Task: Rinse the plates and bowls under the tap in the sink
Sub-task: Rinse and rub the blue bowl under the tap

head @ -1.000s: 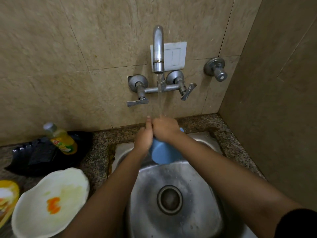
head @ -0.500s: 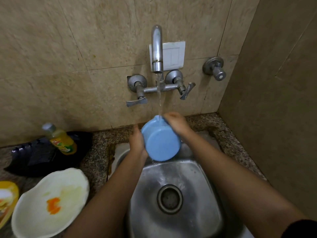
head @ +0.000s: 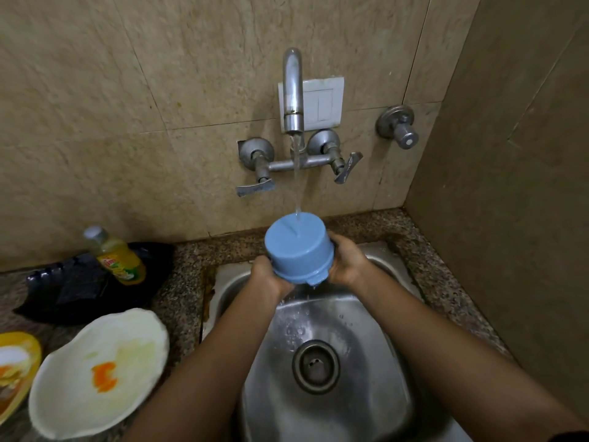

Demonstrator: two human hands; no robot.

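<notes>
Water runs from the tap straight onto the upturned base of a blue bowl, held upside down over the sink w/ both hands. Left hand is clamped on the bowl's lower left side near the rim, fingers wrapped under; right hand is clamped on the right side, fingers round the back. Drips fall off the rim at the bowl's lower edge, and droplets speckle the steel basin above the drain.

On the granite counter to the left: a white plate w/ an orange smear and yellowish residue, near the sink edge but not in it. A yellow dish, also dirty, sits just beside it at the frame's left edge, partly cut off. Behind them, a black tray w/ a yellow dish soap bottle standing upright at it; whether on or just behind the tray, can't tell.
</notes>
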